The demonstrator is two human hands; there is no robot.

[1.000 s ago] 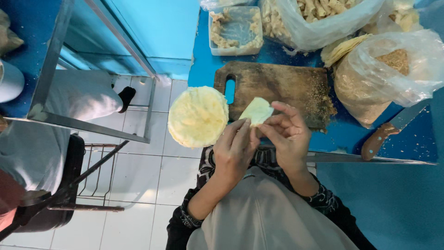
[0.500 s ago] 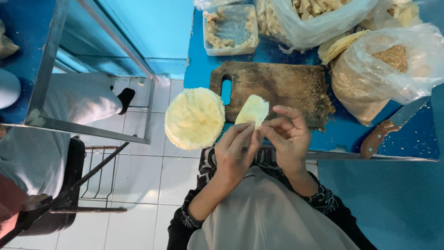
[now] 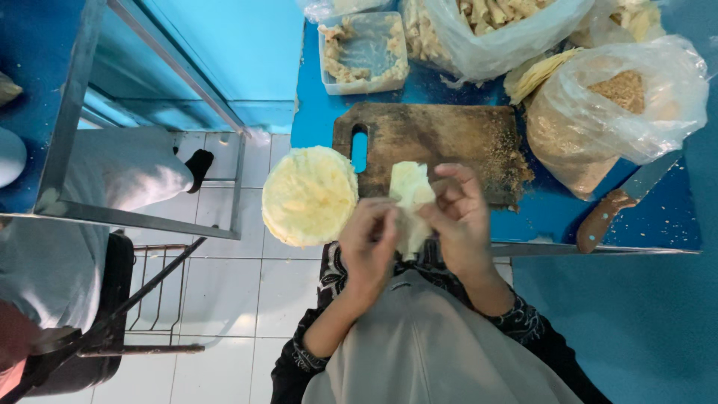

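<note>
Both my hands hold a pale yellow folded wrapper (image 3: 409, 196) above the near edge of the blue table. My left hand (image 3: 371, 241) pinches its lower left side. My right hand (image 3: 461, 217) grips its right side with the fingers curled over it. A round stack of thin pale yellow wrappers (image 3: 310, 195) lies just left of my hands, hanging over the table's corner. A worn wooden cutting board (image 3: 441, 142) with crumbs on it lies behind the hands.
A clear plastic tub with filling remains (image 3: 364, 51) and plastic bags of sticks (image 3: 499, 26) and crumbs (image 3: 618, 111) stand at the back. A wooden-handled knife (image 3: 615, 206) lies at the right. Another person sits at the left by a metal frame (image 3: 142, 218).
The wrapper has been folded narrower and more upright between my hands. My fingers have closed further over it, and the view has shifted slightly.
</note>
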